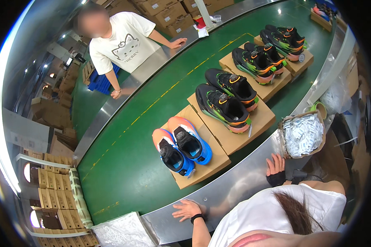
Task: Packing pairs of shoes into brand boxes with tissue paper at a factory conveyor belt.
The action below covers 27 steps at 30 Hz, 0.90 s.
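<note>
The left hand (187, 209) lies flat, fingers spread, on the bench's (235, 181) near metal edge, holding nothing. The right hand (275, 168), also open and empty, rests further along that edge beside a cardboard box (282, 138) of small white packets (304, 135). Blue-and-orange shoes (181, 147) sit on a flat box nearby.

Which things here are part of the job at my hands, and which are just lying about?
In hand:
left hand and right hand, flat on the metal ledge
blue-and-orange shoes on a cardboard box
box of white packets

Lying about:
stacked cartons
flat boxes
</note>
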Available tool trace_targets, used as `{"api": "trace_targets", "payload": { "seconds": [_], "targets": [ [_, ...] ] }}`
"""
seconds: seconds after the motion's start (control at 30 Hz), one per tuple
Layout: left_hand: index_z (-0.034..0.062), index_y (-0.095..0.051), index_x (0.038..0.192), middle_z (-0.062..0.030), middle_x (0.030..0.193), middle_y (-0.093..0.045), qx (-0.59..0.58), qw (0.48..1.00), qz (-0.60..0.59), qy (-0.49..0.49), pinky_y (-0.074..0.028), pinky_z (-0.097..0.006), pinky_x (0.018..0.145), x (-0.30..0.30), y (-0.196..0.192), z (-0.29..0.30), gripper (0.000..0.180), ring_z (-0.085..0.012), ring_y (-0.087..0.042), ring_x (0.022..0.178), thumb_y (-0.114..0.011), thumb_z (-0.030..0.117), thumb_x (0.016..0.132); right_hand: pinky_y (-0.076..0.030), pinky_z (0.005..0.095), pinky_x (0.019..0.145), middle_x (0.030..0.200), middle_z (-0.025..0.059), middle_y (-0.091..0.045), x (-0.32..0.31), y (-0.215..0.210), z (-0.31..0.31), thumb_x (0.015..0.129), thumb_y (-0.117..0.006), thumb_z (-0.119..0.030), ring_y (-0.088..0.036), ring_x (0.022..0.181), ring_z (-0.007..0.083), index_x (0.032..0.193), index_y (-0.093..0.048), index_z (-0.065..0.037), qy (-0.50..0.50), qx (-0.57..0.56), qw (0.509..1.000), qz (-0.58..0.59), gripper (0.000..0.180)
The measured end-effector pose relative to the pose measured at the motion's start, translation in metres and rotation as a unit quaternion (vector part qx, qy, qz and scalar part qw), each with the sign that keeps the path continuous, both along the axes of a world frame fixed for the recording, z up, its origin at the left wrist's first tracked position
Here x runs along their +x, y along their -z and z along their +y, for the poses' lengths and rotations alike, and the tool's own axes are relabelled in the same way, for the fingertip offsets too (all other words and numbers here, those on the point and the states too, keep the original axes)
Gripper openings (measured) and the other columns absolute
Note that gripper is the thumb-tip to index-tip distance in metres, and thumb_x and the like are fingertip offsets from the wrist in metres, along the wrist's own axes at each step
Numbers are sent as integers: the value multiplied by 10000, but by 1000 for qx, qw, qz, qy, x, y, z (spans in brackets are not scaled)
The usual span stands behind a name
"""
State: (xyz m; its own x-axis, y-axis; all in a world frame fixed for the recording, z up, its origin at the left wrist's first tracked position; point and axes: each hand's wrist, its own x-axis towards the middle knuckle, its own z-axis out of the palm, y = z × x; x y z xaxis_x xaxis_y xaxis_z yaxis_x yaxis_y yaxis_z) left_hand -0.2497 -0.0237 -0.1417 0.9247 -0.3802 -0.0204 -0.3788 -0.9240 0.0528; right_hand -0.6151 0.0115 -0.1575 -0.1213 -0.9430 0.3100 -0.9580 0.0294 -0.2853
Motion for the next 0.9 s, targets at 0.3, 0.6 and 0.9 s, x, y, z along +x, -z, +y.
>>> {"api": "trace_targets", "payload": {
  "seconds": [0.3, 0.6, 0.9],
  "targets": [
    [47, -214, 1305, -358, 1313, -112, 10, 1000, 5, 0, -124, -643, 921, -8, -3, 0, 578, -464, -98, 1247, -295, 423, 873, -276, 560, 886, 1207, 190, -351, -5, -4, -4, 645, -530, -70, -321, 1136, 391, 1094, -451, -70, -6, -36, 999, -1, 456],
    [47, -221, 1306, -360, 1311, -119, 24, 1000, -1, 15, -123, -652, 914, -18, 5, -8, 576, -463, -103, 1246, -285, 421, 873, -275, 555, 891, 1204, 184, -355, -14, -5, 1, 650, -528, -44, -328, 1132, 385, 1073, -468, -72, 23, -30, 999, 4, 428],
    [48, -217, 1311, -354, 1314, -121, 34, 999, -12, 16, -114, -648, 917, -26, 10, -3, 585, -463, -97, 1247, -267, 435, 875, -284, 529, 896, 1174, 185, -381, -24, -4, 2, 650, -531, -44, -342, 1121, 380, 1040, -497, -64, 24, -28, 999, 9, 392]
  ]
}}
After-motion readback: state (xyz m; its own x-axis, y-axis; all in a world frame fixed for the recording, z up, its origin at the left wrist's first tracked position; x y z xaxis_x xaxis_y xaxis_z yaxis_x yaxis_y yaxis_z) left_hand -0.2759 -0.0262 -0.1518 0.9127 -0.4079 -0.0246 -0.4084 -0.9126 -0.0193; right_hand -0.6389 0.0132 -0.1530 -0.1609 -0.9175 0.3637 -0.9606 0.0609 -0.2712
